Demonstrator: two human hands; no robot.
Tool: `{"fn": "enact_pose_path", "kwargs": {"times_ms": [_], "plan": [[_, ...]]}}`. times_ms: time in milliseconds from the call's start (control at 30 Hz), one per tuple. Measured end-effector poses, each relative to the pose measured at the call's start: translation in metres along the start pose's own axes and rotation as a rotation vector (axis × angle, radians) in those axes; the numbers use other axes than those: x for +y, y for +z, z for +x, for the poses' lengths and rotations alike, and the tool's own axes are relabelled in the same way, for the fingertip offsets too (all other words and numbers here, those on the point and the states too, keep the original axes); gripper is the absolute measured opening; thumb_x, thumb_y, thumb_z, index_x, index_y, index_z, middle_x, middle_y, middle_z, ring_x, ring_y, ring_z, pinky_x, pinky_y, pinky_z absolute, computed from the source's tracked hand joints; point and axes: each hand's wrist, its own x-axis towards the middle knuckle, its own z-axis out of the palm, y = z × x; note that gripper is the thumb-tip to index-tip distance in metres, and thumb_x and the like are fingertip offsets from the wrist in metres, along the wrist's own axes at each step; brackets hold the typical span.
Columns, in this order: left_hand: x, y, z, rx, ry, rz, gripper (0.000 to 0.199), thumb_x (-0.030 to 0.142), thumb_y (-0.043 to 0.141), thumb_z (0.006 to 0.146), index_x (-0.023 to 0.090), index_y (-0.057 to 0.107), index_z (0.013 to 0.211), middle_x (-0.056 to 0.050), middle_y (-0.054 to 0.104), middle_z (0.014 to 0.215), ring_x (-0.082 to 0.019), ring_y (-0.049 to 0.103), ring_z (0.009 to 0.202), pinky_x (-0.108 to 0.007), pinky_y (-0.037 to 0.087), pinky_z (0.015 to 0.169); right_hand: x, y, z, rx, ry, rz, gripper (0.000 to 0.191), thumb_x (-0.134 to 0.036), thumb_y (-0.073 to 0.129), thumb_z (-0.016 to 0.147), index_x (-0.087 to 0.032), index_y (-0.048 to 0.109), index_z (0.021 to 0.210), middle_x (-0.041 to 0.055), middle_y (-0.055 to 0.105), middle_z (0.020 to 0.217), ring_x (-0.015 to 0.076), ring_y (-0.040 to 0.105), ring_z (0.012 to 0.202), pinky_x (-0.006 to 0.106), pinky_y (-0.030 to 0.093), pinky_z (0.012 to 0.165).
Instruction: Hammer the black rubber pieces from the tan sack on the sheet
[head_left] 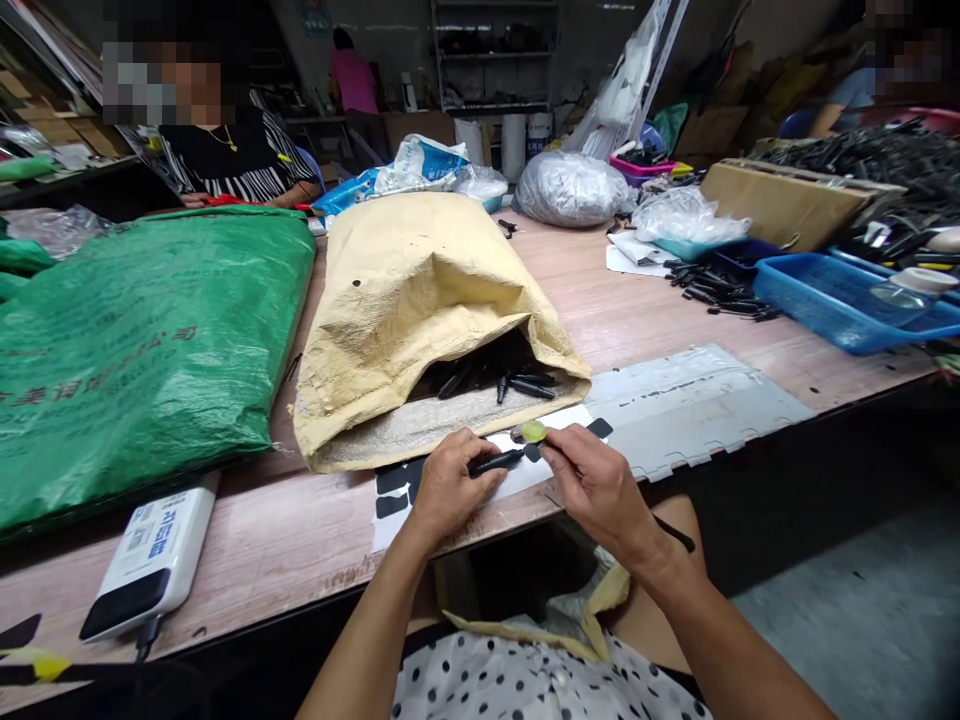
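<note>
Near the table's front edge, my left hand (452, 484) is closed on a black pen-like piece (495, 462) that points right. Just to its right, my right hand (592, 482) pinches a small item with a yellow-green round part (534, 432); its exact form is too small to tell. Under both hands lies a white sheet (517, 480) with black rounded patches (391, 504) on it. Beyond them, a yellow woven sack (420, 250) lies with its mouth towards me, and black pieces (531, 387) show inside its opening.
A green sack (150, 350) and a white power bank (161, 550) are on the left. A grey plate (690, 405) lies right of my hands. Farther right are a blue tray (840, 300) and piled black pieces (720, 290). A person (232, 155) sits across the table.
</note>
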Motion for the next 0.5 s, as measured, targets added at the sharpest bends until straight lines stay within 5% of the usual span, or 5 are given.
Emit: {"fn": "enact_pose_path", "kwargs": {"times_ms": [400,500], "plan": [[0.001,0.000,0.002,0.006,-0.044,-0.047,0.012,0.016,0.076,0.077,0.023,0.076,0.087,0.001,0.057,0.079,-0.017,0.056,0.081,-0.029,0.042,0.076,-0.016,0.012,-0.006,-0.130,-0.050,-0.097,0.030,-0.019,0.048,0.099,-0.025,0.062,0.124,0.0052,0.067,0.096,0.0176,0.065,0.087,0.030,0.053,0.080],[0.000,0.001,0.002,0.017,-0.037,-0.057,0.019,0.014,0.077,0.076,0.023,0.076,0.092,0.001,0.060,0.081,-0.017,0.057,0.082,-0.029,0.043,0.077,-0.012,0.009,-0.004,-0.082,-0.023,-0.099,0.028,-0.020,0.049,0.099,-0.024,0.063,0.123,0.0055,0.067,0.097,0.0179,0.064,0.089,0.031,0.053,0.083]]}}
